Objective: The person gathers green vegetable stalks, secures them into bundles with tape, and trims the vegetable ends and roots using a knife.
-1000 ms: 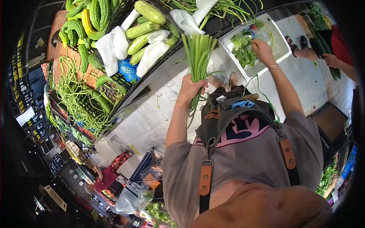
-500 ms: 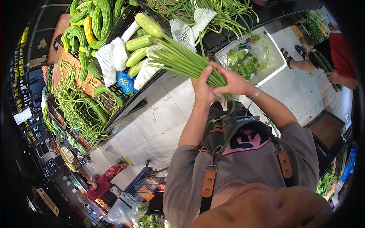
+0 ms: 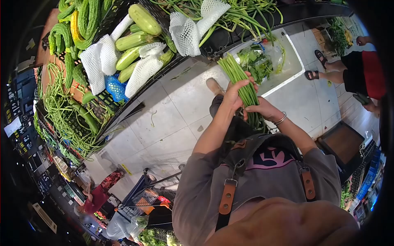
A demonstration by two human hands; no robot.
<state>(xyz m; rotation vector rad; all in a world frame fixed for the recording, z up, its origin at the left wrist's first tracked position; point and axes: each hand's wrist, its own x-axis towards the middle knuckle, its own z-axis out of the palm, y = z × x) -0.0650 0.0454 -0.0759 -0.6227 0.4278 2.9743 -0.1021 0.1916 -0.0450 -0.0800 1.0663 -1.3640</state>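
Near the white box [image 3: 283, 77], left hand [image 3: 234, 97] and right hand [image 3: 264, 109] both clasp green stalks [image 3: 238, 75].

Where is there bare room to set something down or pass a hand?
Bare floor tiles lie between the vegetable display and the left forearm. The white box has a bare strip between its plastic bag and right rim. Crowded: the display, leafy greens, and where left hand and right hand hold green stems.
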